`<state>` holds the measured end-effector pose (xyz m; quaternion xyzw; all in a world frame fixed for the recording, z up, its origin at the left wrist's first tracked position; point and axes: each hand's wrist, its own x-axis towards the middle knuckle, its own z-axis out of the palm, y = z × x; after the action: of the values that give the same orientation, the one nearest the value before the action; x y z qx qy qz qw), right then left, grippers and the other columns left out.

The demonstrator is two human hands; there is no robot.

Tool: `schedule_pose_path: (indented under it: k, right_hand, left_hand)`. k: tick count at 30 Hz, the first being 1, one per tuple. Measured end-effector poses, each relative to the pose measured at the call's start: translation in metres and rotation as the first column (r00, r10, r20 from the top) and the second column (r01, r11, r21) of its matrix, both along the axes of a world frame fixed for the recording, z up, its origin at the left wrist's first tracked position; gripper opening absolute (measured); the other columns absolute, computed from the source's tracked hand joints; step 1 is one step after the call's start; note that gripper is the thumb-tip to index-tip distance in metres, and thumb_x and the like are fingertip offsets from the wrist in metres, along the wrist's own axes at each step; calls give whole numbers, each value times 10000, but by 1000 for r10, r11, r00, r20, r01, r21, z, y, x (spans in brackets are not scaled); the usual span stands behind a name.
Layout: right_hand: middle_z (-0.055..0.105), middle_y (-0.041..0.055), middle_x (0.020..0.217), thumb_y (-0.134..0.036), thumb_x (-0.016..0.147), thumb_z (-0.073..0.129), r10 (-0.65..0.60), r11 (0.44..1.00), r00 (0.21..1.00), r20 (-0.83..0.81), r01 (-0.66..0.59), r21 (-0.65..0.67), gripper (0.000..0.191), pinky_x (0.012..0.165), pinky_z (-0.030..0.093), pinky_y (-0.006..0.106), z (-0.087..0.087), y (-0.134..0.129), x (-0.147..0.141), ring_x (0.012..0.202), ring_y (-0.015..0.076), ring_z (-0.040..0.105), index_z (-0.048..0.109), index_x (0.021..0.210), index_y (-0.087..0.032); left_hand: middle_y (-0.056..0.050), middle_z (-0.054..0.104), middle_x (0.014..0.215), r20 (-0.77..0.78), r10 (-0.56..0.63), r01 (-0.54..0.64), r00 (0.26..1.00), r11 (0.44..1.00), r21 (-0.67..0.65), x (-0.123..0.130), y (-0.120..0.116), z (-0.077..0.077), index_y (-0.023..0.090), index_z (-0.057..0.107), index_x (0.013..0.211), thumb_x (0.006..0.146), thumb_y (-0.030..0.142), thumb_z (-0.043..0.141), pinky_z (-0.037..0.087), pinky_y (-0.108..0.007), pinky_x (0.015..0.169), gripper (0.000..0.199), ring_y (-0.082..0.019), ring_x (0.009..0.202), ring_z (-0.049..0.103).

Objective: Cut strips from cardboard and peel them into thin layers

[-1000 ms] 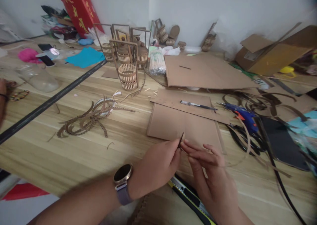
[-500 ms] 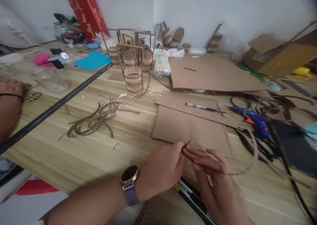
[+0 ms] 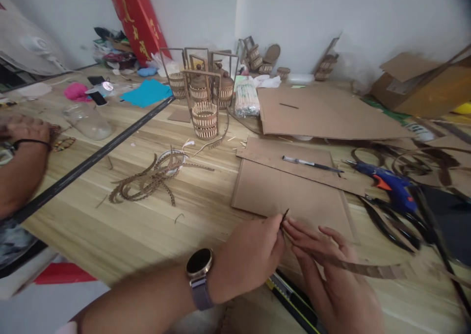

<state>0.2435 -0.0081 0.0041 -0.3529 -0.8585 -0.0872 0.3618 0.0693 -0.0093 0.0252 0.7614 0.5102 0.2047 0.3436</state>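
GRIP: left hand [image 3: 250, 260] and right hand [image 3: 331, 275] both pinch 1 cardboard strip [image 3: 362, 269] at its dark tip, fingertips touching | STRIP: trails right, low over the table [image 3: 110, 236] | NEAR: cardboard sheet [image 3: 290, 196] just beyond, utility knife [image 3: 294, 302] beneath the hands.

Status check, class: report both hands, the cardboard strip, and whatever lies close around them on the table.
Left hand and right hand pinch cardboard strip end together. Strip trails right, over table. Cardboard sheet just beyond fingertips; utility knife beneath wrists.
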Motion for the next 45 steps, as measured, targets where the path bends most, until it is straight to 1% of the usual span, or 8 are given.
schedule_pose_path:
  k: [5,10,15,20,28,37,41,45]
  right_hand:
    - [773,51,995,-228,1005,458,-4,1000,1000,-2,4,0,132,847,509,387,-3,-4,-6,925,190,722,589,993,-218]
    - [770,26,962,-244,996,478,-38,999,992,-122,34,-36,122,844,512,385,-6,-7,-8,931,199,702,594,959,-242]
    - [774,20,997,-200,974,498,-11,998,990,-141,1,-70,107,876,497,397,-6,-6,-5,947,196,721,588,988,-256]
    - [777,21,1035,-247,962,558,-22,996,993,-113,12,-85,39,918,454,406,-3,-5,-2,979,206,726,583,991,-252]
    - [773,6,1005,-210,979,499,-30,996,992,-120,20,-83,156,878,488,399,-5,-8,-8,937,194,714,616,1066,-264]
    - [779,2,948,-210,981,495,-12,998,995,-100,6,-63,158,836,544,389,0,-7,-7,916,199,718,621,1062,-258]
    - [780,-1,954,-229,1004,452,-30,992,994,-108,17,-122,168,830,550,367,3,-6,-6,884,180,734,609,1056,-256]
    - [780,6,989,-269,1006,464,-61,987,985,-161,35,-158,139,871,534,388,-1,-7,-5,924,190,732,600,1035,-266]
  left_hand:
    - [-54,683,859,-53,17,-17,998,1000,-12,1,1,0,173,556,993,976,182,370,391,-286,611,187,-199,756,646]
    - [-50,672,827,-62,46,-49,997,998,-43,1,2,-4,182,549,905,957,178,381,379,-284,612,176,-199,761,642]
    - [-47,666,858,24,30,-29,999,999,-30,0,2,-4,178,547,957,989,200,353,403,-275,655,197,-185,786,636]
    - [-47,669,872,70,33,-30,997,999,-37,0,1,-2,176,550,990,991,190,353,402,-268,654,198,-179,787,639]
    - [-43,651,845,41,27,-26,999,999,-24,2,2,-8,186,522,938,956,170,369,393,-272,640,156,-181,763,619]
    - [-51,654,841,0,30,-30,1000,999,-43,1,2,-7,180,536,933,929,162,378,378,-276,627,158,-189,758,617]
    - [-55,671,853,1,24,-24,1000,999,-35,0,3,-8,173,562,951,928,159,389,388,-277,645,175,-196,785,637]
    - [-59,685,884,74,36,-34,997,999,-16,0,3,-7,167,578,970,957,176,385,413,-274,678,193,-195,817,653]
